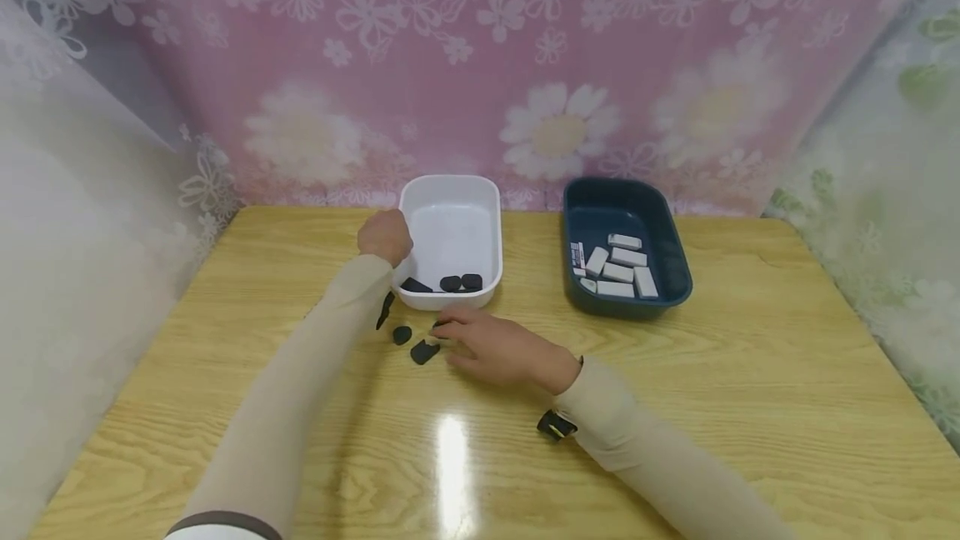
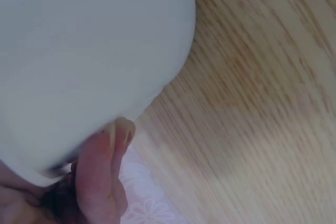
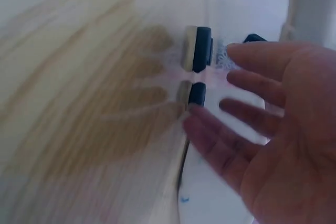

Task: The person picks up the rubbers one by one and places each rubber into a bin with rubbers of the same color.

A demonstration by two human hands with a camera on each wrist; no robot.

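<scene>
My left hand (image 1: 386,237) grips the left rim of a white plastic basin (image 1: 450,182). In the left wrist view its fingers (image 2: 100,177) curl over the basin's edge. Inside the basin's near end lie several black pieces (image 1: 472,282). My right hand (image 1: 506,350) hovers low over the table just in front of the basin, with fingers (image 3: 257,116) spread and apparently nothing held. Near its fingertips are a notched black piece (image 1: 423,352) and a small round black piece (image 1: 402,335). Another black piece is partly hidden by those fingers. A thin black piece (image 1: 385,311) lies by the left sleeve.
To the right stands a dark blue basin (image 1: 678,269) with several white blocks (image 1: 628,257) in it. Both basins are on a wooden table (image 1: 757,373), near its back edge. A pink flowered curtain (image 1: 450,90) hangs behind, with pale flowered cloth at either side.
</scene>
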